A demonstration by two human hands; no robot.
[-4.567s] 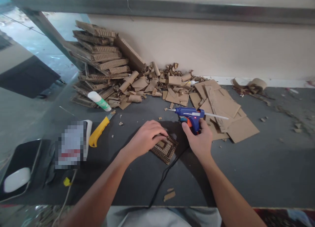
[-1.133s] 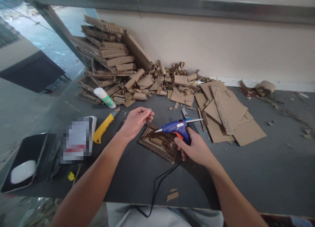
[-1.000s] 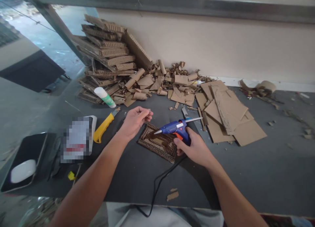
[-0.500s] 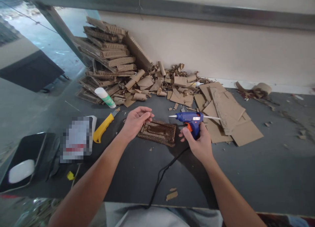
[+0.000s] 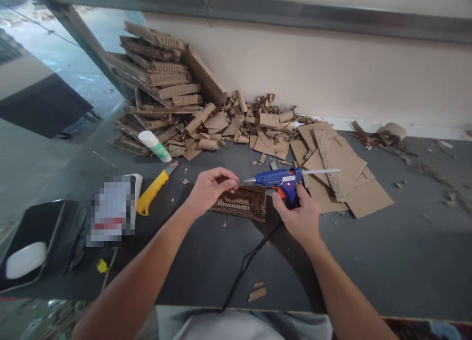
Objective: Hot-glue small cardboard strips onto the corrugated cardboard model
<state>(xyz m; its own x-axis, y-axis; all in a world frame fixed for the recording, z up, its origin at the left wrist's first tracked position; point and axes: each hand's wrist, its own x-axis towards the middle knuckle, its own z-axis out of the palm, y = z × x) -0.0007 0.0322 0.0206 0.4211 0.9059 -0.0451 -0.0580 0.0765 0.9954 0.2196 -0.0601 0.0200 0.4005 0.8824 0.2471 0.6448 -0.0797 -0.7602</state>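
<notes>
My right hand (image 5: 298, 213) is wrapped round the grip of a blue hot glue gun (image 5: 275, 177) with an orange trigger. A pale glue stick (image 5: 321, 171) sticks out of its back end, and its nozzle points left. Close to the nozzle tip, my left hand (image 5: 217, 186) is closed in a pinch; whatever lies between its fingertips is too small to make out. Under both hands a small rectangular piece made of corrugated cardboard strips (image 5: 241, 213) lies on the dark table (image 5: 199, 261), its upper left part hidden by my left hand.
Stacked corrugated panels (image 5: 169, 79) and a heap of cardboard scraps (image 5: 236, 121) stand at the back. Flat cardboard sheets (image 5: 365, 195) lie right. A yellow utility knife (image 5: 153, 192), a white-green glue tube (image 5: 155, 146) and a phone (image 5: 35, 227) are at left. A black cord (image 5: 241, 266) crosses the front.
My left hand has moved right and the glue gun slightly left, so nozzle and fingertips are now close together. The view has shifted a little.
</notes>
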